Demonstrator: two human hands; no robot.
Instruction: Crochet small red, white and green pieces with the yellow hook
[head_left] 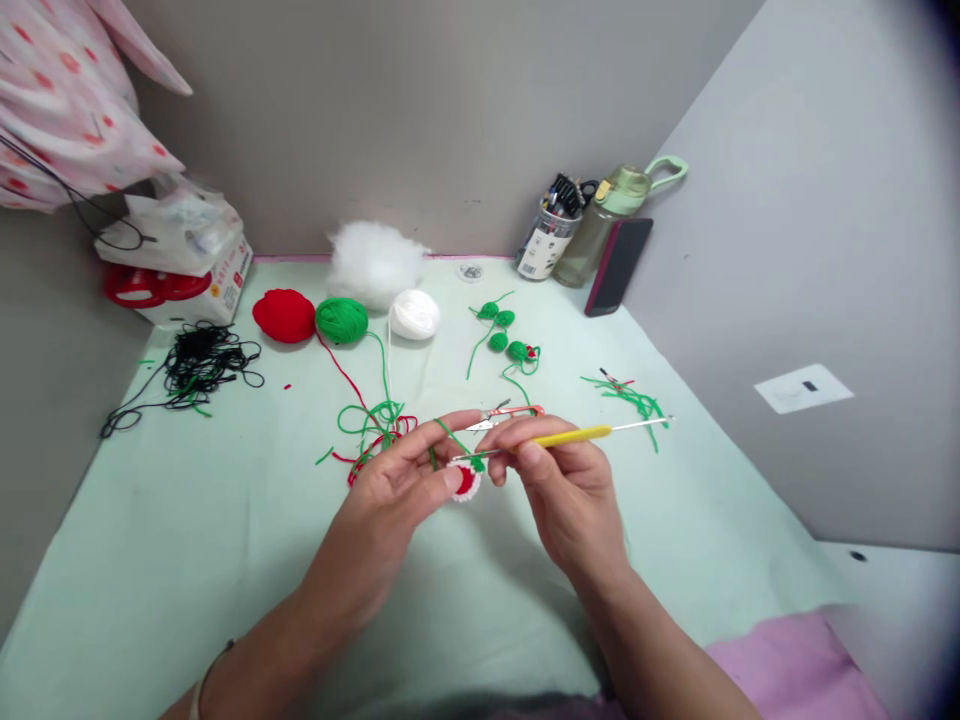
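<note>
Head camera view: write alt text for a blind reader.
The left hand pinches a small round crochet piece, red edged with white and some green, while the right hand holds a yellow-handled crochet hook at its edge. Beyond, on a pale green tablecloth, sit balls of red yarn, green yarn and white yarn, plus white stuffing.

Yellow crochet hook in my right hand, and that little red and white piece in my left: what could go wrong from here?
The green strand over your left hand could catch in the red and green yarn tangle beside it.
The scissors lie just beyond your fingertips, so a hand might brush them.
The hook tip is at the piece's edge; a loop could slip off.
</note>
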